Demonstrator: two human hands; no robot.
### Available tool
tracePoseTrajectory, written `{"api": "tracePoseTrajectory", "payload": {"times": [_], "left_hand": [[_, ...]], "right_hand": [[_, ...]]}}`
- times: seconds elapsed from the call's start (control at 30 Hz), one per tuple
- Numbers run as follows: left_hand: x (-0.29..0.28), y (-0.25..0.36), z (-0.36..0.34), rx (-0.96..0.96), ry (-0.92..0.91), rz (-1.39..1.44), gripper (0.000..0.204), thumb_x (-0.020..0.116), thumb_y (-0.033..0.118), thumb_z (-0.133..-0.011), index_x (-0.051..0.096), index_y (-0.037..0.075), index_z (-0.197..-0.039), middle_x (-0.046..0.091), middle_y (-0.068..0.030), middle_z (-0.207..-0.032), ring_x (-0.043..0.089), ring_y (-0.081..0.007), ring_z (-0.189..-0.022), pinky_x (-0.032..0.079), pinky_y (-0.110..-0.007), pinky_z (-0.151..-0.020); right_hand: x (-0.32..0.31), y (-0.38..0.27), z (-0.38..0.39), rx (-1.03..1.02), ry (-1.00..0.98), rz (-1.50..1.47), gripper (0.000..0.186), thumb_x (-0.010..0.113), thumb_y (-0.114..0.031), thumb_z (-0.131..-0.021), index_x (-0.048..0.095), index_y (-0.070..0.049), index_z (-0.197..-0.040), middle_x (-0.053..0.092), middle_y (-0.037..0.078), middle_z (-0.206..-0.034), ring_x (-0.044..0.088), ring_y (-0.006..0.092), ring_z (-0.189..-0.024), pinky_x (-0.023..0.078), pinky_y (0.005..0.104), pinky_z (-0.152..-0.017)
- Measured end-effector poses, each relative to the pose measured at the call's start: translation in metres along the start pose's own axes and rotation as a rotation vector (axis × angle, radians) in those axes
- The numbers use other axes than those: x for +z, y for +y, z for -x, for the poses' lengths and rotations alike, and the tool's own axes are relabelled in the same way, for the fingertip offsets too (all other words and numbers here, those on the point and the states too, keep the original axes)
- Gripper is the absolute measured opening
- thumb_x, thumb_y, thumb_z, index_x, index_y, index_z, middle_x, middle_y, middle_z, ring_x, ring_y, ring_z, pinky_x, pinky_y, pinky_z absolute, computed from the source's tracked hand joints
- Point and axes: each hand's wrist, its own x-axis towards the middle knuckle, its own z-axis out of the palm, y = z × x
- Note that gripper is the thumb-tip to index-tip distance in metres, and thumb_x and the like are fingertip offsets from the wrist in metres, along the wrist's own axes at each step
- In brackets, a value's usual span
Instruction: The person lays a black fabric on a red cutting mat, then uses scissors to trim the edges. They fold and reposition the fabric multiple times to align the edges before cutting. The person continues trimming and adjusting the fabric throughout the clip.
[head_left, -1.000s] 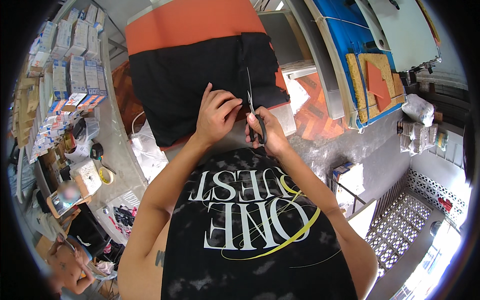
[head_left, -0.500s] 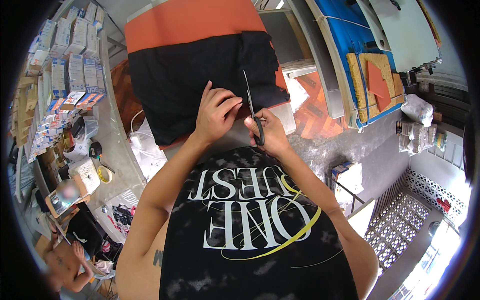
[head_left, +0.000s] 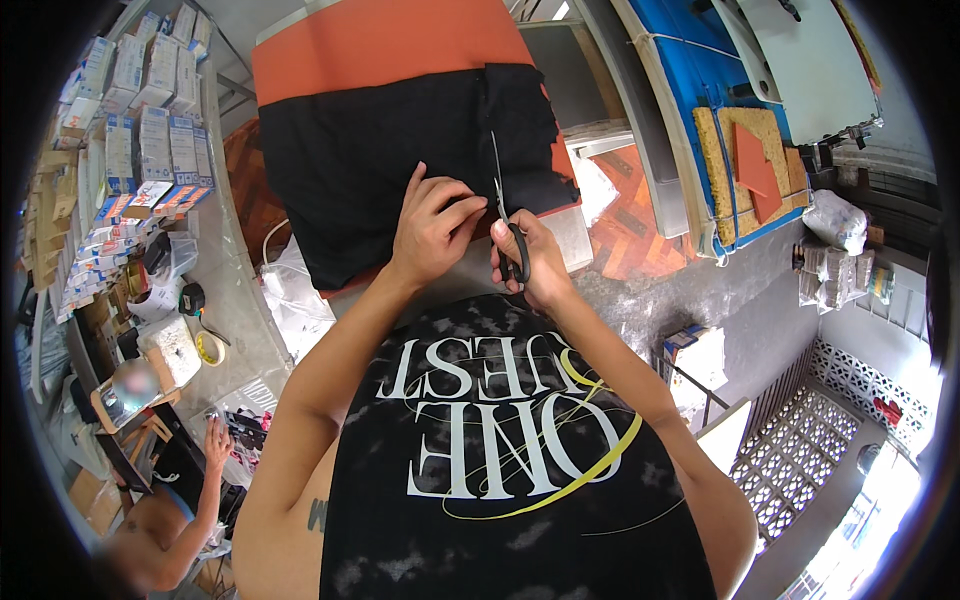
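A sheet of black cloth (head_left: 370, 140) lies over an orange-topped board (head_left: 390, 45) in front of me. A cut line runs down its right part, with a narrower black strip (head_left: 525, 120) to the right of it. My left hand (head_left: 432, 225) rests on the cloth's near part, thumb and fingers pinched at the edge beside the cut. My right hand (head_left: 535, 265) is closed round the black handles of a pair of scissors (head_left: 498, 175). Their long blades point away from me along the cut, close to my left fingertips.
Boxes (head_left: 155, 140) are stacked on a grey table (head_left: 235, 240) at left, with a tape measure (head_left: 192, 297) and a tape roll (head_left: 209, 347). Another person (head_left: 165, 530) sits lower left. At right stands a blue-topped bench (head_left: 680, 60) with a yellowish board (head_left: 712, 170).
The scissors have shifted slightly and my right hand has turned a little, its thumb moving up. My left hand stays in place. The other person's arm has reached up toward the table.
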Motion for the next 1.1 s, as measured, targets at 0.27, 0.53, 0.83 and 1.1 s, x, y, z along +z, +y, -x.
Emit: {"api": "tracePoseTrajectory", "payload": {"times": [0.27, 0.53, 0.83, 1.1], "left_hand": [[-0.0016, -0.0005, 0.0006, 0.006, -0.020, 0.004, 0.025, 0.078, 0.004, -0.076, 0.074, 0.010, -0.099, 0.066, -0.0048, -0.102, 0.065, -0.0264, -0.102, 0.036, -0.057, -0.112], [-0.0022, -0.0006, 0.0007, 0.004, -0.026, 0.013, 0.024, 0.078, 0.004, -0.076, 0.074, 0.010, -0.099, 0.066, -0.0049, -0.101, 0.065, -0.0268, -0.102, 0.036, -0.057, -0.112], [-0.0040, -0.0001, 0.0007, 0.005, -0.047, -0.001, 0.025, 0.077, 0.003, -0.074, 0.075, 0.009, -0.098, 0.066, -0.0045, -0.101, 0.065, -0.0262, -0.103, 0.036, -0.057, -0.112], [-0.0022, -0.0012, 0.0014, 0.007, -0.015, 0.021, 0.025, 0.077, 0.005, -0.073, 0.075, 0.010, -0.098, 0.065, -0.0038, -0.099, 0.065, -0.0255, -0.102, 0.036, -0.058, -0.112]], "right_hand": [[0.0009, -0.0003, -0.0002, 0.022, 0.023, 0.021, 0.053, 0.077, -0.049, -0.089, 0.051, -0.004, -0.103, 0.059, 0.005, -0.071, 0.058, 0.0115, -0.051, 0.034, 0.0216, -0.036], [0.0040, -0.0031, 0.0011, 0.022, 0.040, 0.085, 0.048, 0.072, -0.049, -0.092, 0.049, -0.006, -0.095, 0.059, 0.007, -0.068, 0.058, 0.0139, -0.048, 0.036, 0.0221, -0.035], [0.0046, -0.0053, -0.0061, -0.007, 0.055, -0.007, 0.053, 0.078, -0.048, -0.087, 0.053, -0.003, -0.097, 0.059, 0.005, -0.068, 0.057, 0.0119, -0.047, 0.033, 0.0227, -0.034], [0.0073, -0.0071, -0.0020, 0.015, 0.055, 0.087, 0.048, 0.073, -0.046, -0.093, 0.051, -0.004, -0.097, 0.059, 0.006, -0.066, 0.057, 0.0132, -0.047, 0.035, 0.0212, -0.035]]}}
